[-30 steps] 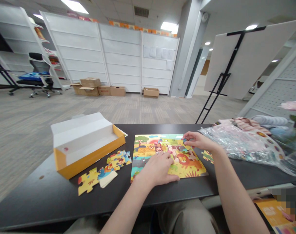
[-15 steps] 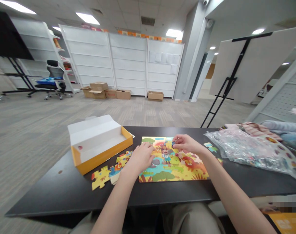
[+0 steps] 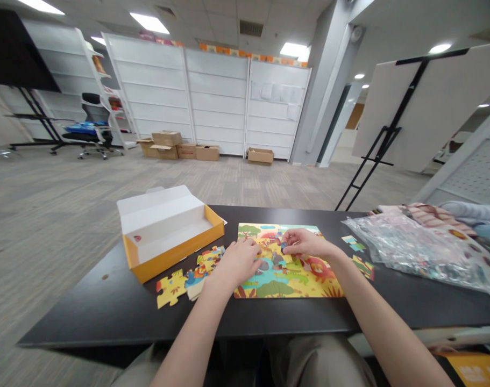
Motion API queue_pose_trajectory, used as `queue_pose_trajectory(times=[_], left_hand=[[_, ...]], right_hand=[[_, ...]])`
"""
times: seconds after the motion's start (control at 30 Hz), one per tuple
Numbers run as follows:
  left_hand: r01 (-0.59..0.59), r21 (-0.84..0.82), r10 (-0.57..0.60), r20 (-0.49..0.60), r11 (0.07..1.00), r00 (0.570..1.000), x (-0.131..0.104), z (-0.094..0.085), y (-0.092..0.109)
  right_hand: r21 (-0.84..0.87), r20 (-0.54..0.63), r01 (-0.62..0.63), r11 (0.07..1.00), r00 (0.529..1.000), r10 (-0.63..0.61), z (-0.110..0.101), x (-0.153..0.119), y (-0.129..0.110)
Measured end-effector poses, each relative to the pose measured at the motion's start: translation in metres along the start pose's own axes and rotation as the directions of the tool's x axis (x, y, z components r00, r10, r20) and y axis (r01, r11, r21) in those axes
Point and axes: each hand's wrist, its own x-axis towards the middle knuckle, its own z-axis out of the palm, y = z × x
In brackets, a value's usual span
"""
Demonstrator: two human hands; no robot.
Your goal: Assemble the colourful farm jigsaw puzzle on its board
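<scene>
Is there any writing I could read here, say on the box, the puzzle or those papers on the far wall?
None can be read.
Yellow box: a small red mark inside, too small to read.
Puzzle: pictures only.
Papers on the far wall: too blurred.
Cardboard boxes: too far off to read.

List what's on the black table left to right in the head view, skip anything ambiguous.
Open yellow box → loose puzzle pieces → left hand → right hand, both on the puzzle board → small loose pieces → clear plastic bag.
</scene>
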Motion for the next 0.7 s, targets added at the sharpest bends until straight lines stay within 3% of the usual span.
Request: queue_pose_trajectory(times=[0.13,0.4,0.7], left_hand=[[0.005,0.0,-0.005,-0.007,1.0,1.0,0.0,0.001,0.001],[0.018,0.007,-0.018,0.022,1.0,1.0,0.001,0.002,0.001],[0.019,-0.011,-0.019,0.033,1.0,0.999,0.0,0.001,0.0]], right_hand=[[0.057,-0.075,-0.039,0.998,0.996,0.043,-0.003,0.001,0.004],[0.049,-0.085,0.027,0.998,0.996,-0.023,-0.003,0.009,0.018],[0.0,0.002,-0.013,1.0,1.0,0.013,-0.003,0.002,0.01]])
